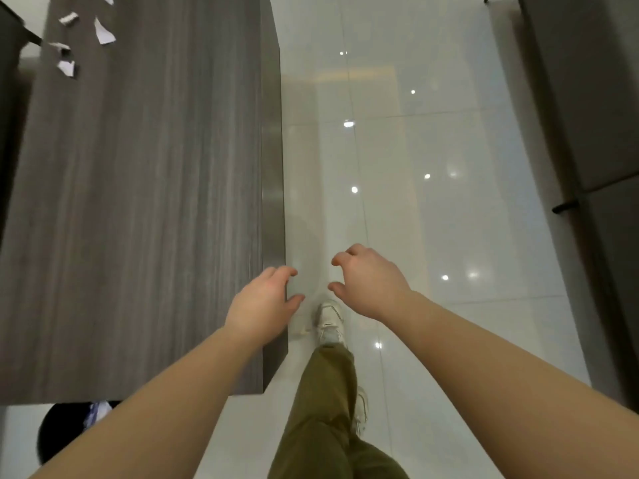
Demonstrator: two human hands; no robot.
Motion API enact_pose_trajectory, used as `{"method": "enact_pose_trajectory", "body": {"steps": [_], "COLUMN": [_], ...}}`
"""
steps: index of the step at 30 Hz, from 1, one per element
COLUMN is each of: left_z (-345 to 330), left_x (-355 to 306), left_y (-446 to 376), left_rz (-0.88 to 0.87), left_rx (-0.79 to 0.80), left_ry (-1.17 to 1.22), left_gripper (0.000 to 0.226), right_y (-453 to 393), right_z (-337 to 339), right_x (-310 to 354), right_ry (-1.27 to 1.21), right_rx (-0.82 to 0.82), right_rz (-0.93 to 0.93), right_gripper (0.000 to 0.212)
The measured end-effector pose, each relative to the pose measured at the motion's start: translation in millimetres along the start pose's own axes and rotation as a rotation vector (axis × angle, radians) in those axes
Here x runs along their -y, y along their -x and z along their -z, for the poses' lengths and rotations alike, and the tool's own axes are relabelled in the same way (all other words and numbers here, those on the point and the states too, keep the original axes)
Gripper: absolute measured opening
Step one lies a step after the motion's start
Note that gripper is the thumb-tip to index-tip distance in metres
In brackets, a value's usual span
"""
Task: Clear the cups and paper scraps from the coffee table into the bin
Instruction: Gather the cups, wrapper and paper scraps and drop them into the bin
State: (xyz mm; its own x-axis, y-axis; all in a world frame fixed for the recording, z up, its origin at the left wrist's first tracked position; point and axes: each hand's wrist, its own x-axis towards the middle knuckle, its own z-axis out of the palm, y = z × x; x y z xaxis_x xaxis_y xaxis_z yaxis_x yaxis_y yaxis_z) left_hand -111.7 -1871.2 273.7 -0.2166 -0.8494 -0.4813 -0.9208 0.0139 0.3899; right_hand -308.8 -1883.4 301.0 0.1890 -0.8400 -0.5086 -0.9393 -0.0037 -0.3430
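Bin holds what looks like crumpled paper; left hand and right hand hang loosely curled, empty.

No text, label, brand, number or sign can be read anywhere in the view. The white paper scraps at the far end of the coffee table show no legible print, and the white shoe beside the table bears no readable mark.
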Motion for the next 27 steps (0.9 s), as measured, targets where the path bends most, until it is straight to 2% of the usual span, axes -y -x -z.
{"method": "enact_pose_trajectory", "body": {"steps": [5,11,16,20,27], "left_z": [16,65,109,126,155], "left_x": [-2,3,5,-4,-9], "left_y": [-56,-132,-193,-239,-315], "left_rz": [-0.002,0.048,0.112,0.091,0.289], "left_rx": [0.054,0.026,0.000,0.067,-0.015], "left_ry": [-0.020,0.013,0.021,-0.026,0.092], "left_gripper": [0.050,0.049,0.049,0.048,0.052], "right_y": [-55,-137,-202,-261,-376], "right_z": [34,93,133,159,207], "right_x": [-31,-49,-41,-41,-41], "right_ry": [0.029,0.077,0.081,0.110,0.155], "right_rx": [0.082,0.099,0.088,0.133,0.205], "right_rz": [-0.011,-0.028,0.063,0.135,0.292], "right_gripper": [0.047,0.048,0.051,0.055,0.063]}}
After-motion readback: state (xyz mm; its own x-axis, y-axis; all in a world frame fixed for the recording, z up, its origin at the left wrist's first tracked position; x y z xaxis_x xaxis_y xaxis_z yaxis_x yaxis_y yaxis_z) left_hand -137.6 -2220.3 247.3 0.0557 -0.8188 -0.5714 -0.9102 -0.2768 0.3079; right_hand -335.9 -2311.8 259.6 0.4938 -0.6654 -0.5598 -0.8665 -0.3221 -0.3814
